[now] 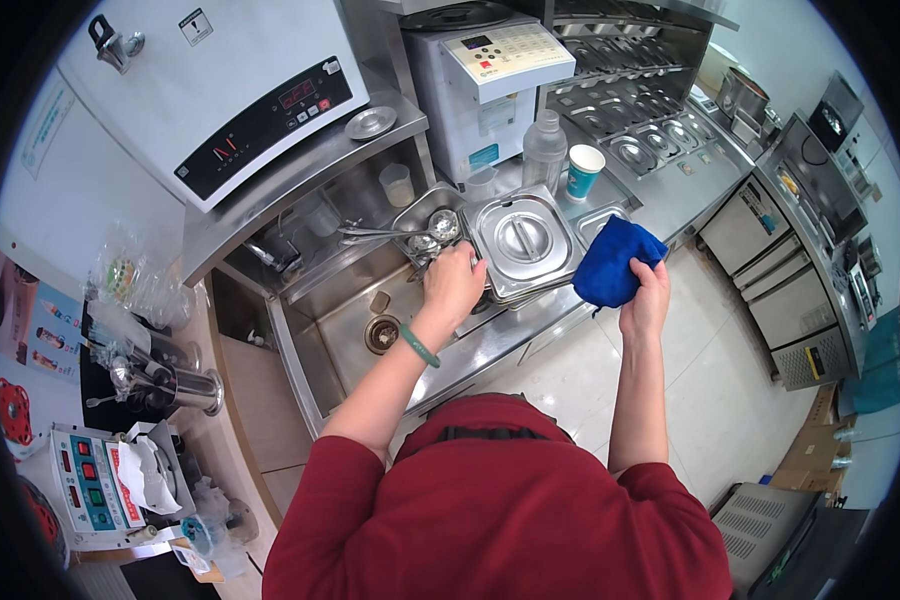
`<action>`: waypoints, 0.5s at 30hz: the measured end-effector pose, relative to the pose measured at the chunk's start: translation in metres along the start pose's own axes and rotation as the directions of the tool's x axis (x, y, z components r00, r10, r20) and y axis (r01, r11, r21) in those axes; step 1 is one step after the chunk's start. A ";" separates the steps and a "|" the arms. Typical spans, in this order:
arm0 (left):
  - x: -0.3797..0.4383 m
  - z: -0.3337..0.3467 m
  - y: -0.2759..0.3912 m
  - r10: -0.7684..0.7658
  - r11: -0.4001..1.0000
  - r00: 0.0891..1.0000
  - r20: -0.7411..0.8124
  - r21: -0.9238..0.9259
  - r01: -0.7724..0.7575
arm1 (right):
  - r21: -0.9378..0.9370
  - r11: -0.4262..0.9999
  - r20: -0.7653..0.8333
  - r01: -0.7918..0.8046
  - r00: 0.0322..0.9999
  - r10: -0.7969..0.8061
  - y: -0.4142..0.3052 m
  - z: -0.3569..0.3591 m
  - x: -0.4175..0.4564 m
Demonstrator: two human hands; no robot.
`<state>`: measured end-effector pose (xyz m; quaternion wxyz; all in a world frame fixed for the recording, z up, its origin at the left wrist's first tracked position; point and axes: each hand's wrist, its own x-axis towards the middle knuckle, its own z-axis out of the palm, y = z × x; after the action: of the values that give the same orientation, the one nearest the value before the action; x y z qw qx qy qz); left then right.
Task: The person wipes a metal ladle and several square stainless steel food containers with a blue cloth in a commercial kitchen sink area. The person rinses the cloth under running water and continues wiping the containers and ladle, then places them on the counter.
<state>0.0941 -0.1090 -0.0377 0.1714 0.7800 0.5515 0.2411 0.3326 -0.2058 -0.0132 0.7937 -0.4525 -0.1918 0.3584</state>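
My right hand (pixel 646 289) grips a folded blue cloth (pixel 615 262), which it holds up over the front edge of the steel counter. My left hand (pixel 454 283) reaches to the near end of a stainless steel pan (pixel 420 214) by the sink, its fingers bent downward. What those fingertips touch is hidden. Perforated ladles (pixel 444 223) lie in that pan, with their handles pointing left over the sink. Between my hands sits a square stainless steel lid (pixel 523 238) with a bar handle, on top of other stacked lids.
The sink (pixel 337 337) with its drain (pixel 382 334) lies to the left. Behind the lids stand a clear plastic shaker bottle (pixel 544 154), a teal paper cup (pixel 585 172) and a white dispensing machine (pixel 472 97). A sealing machine (pixel 94 487) occupies the left counter.
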 end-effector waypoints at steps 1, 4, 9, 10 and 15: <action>-0.007 -0.004 0.006 0.027 1.000 0.999 -0.018 0.012 -0.026 | 0.010 1.000 -0.015 -0.005 1.000 0.005 -0.001 -0.004 0.001; -0.026 -0.009 0.017 0.102 0.994 0.994 -0.041 0.038 -0.101 | 0.053 0.999 -0.054 0.014 0.998 -0.011 -0.005 -0.016 0.010; -0.011 0.009 0.010 -0.005 0.998 1.000 -0.031 0.054 0.007 | 0.063 0.991 -0.127 0.114 0.986 -0.106 -0.027 -0.031 0.028; -0.007 0.012 0.011 -0.053 0.997 0.998 -0.027 0.058 0.054 | 0.058 0.990 -0.138 0.130 0.983 -0.121 -0.031 -0.035 0.032; 0.009 0.020 0.017 -0.185 0.978 0.983 0.000 0.102 0.184 | -0.015 0.985 -0.176 0.174 0.969 -0.174 -0.037 -0.049 0.043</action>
<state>0.1208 -0.1059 -0.0432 0.1555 0.7343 0.6322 0.1923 0.4069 -0.2147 -0.0076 0.8361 -0.4637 -0.1596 0.2458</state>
